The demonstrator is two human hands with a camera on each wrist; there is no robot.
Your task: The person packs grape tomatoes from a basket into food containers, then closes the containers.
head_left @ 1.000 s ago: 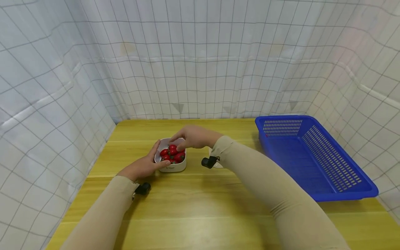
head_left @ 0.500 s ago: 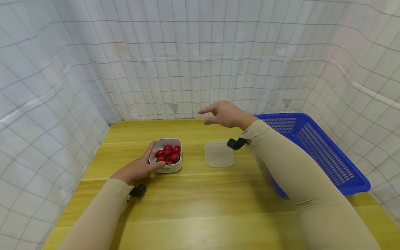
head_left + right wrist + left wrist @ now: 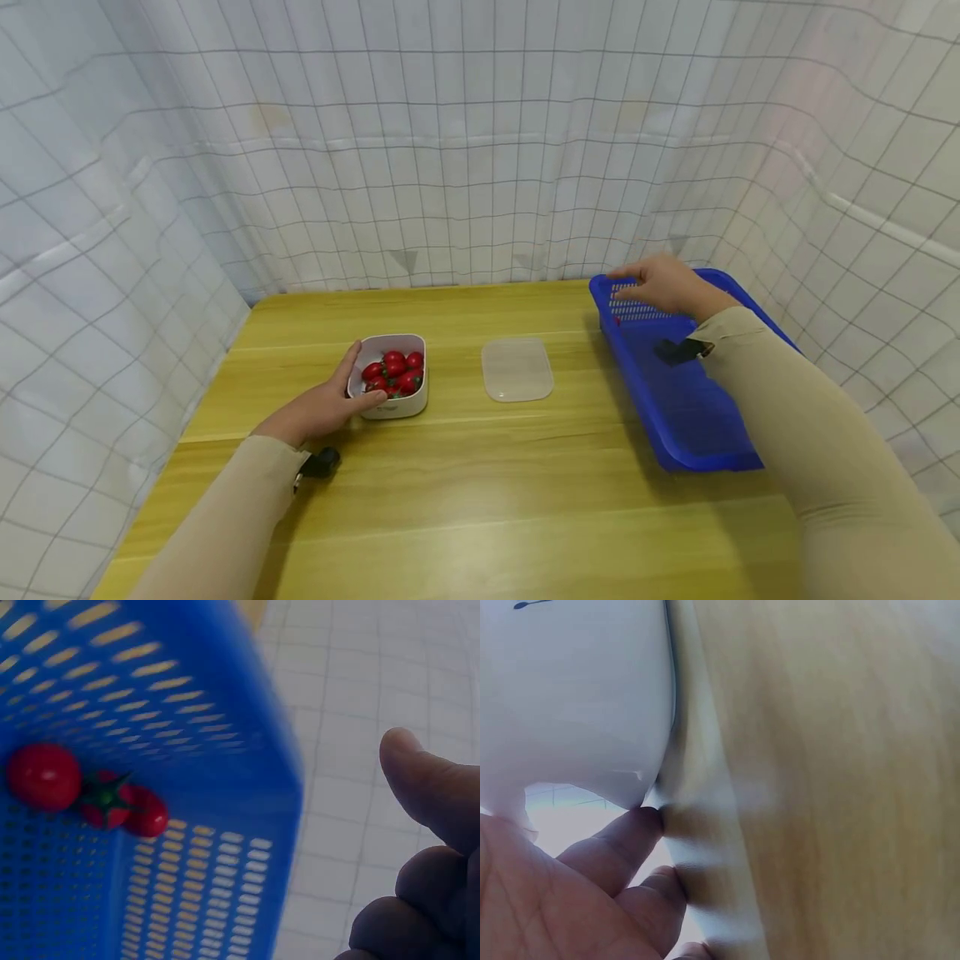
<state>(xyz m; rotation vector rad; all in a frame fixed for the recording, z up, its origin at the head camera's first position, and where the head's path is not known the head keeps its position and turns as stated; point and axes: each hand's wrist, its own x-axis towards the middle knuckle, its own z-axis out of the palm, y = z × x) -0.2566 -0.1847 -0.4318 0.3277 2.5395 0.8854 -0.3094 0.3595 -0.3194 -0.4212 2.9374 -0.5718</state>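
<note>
A small white container (image 3: 405, 407) holding several red cherry tomatoes (image 3: 394, 367) stands on the left of the table. My left hand (image 3: 322, 410) grips its near left corner, thumb across the front rim and fingers along the left side. In the left wrist view, fingertips (image 3: 649, 819) touch the container low down. Over the far end of a blue basket (image 3: 637, 387) is my right hand (image 3: 663, 283), fingers loosely bent and holding nothing. The right wrist view shows several cherry tomatoes (image 3: 43, 777) in the basket's corner, apart from that hand.
A flat, translucent square lid (image 3: 517, 369) lies on the wooden table (image 3: 465, 492) between container and basket. White grid-patterned curtains (image 3: 480, 167) surround the table at the back and sides. My right sleeve hides part of the basket.
My right hand has left the container's tomatoes, risen, and swung right over the lid to the basket. My left hand still holds the container. The view has shifted slightly right.
</note>
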